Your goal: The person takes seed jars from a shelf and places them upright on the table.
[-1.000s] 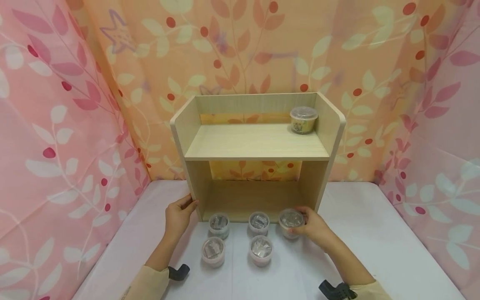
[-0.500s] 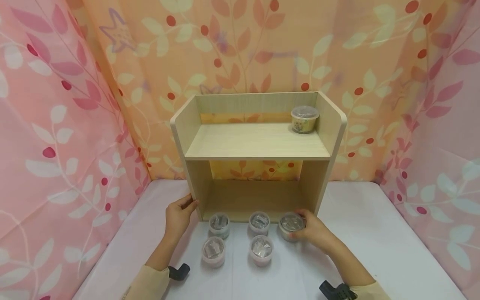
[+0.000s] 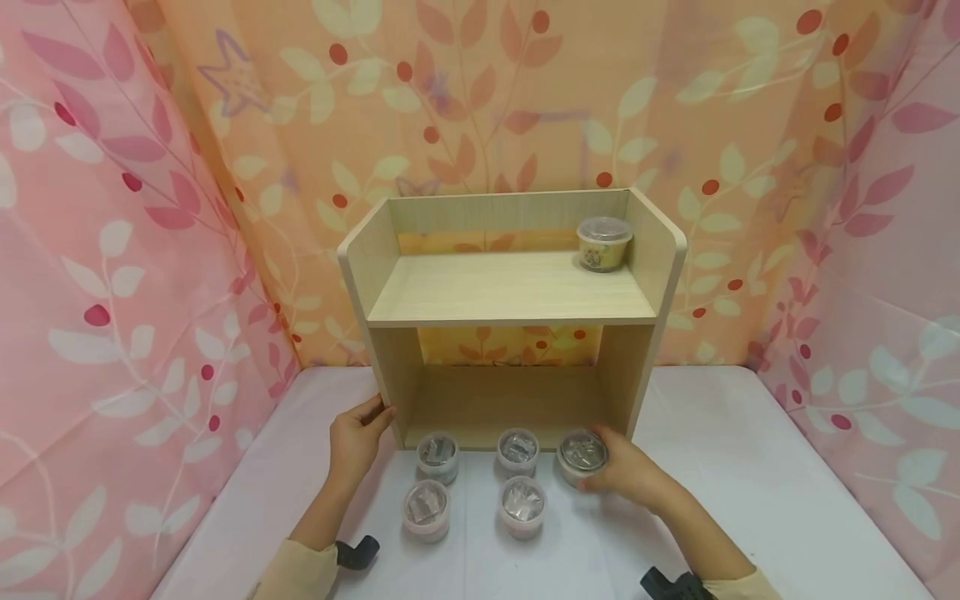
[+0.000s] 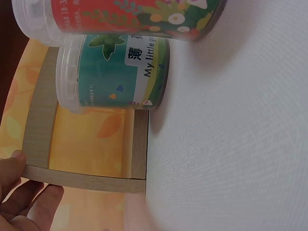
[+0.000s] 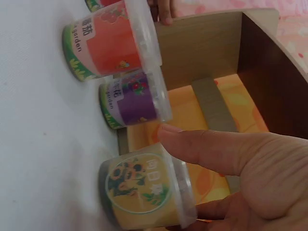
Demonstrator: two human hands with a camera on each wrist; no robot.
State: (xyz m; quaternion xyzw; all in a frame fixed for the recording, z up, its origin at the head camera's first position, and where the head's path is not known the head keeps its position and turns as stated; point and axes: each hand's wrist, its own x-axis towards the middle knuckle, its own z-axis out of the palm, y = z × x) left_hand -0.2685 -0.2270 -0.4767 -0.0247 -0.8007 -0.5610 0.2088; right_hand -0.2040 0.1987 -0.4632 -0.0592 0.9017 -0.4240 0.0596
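My right hand (image 3: 630, 471) grips a lidded plastic tub (image 5: 139, 187) with a sunflower label. In the right wrist view its thumb (image 5: 207, 149) lies over the lid's edge, and the other fingers are partly hidden behind the lid. This tub stands upright on the table, by the front right corner of a small wooden shelf unit (image 3: 510, 287). With thumb and fingers my left hand (image 3: 356, 437) pinches the front edge of the unit's left side panel. Nearest to that hand are a teal tub (image 4: 113, 72) and a red tub (image 4: 130, 19).
Purple (image 5: 137, 98) and orange-red (image 5: 113, 41) tubs stand left of the gripped tub, on the white table (image 3: 720, 483). On the upper shelf, at right, sits a yellow tub (image 3: 603, 254). Patterned curtains (image 3: 495, 108) enclose the back and sides.
My right hand has lowered its tub slightly onto the table in front of the shelf unit. The left hand has stayed on the side panel. The head view tilts up a little.
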